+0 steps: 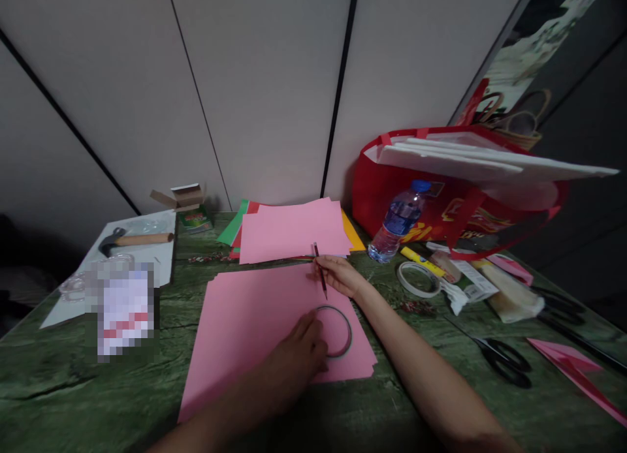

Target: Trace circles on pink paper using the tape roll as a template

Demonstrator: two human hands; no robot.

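Observation:
A large sheet of pink paper [245,329], with more pink sheets under it, lies in front of me. On its right part rests a thin round ring [350,335] that looks like a narrow tape roll. My left hand [304,345] has its fingers curled at the ring's left side, holding it against the paper; the fingers cover that edge. Just beyond the ring, my right hand [337,275] pinches a dark red pencil [321,270]. The pencil slants, its point downward above the ring's far edge.
Behind lie more pink sheets [294,228] over coloured paper. A water bottle [396,221] stands before a red bag [372,185]. Rightward are a white tape roll [402,283], a glue stick [426,262] and scissors [499,358]. A hammer [142,239] and small box [194,219] are left.

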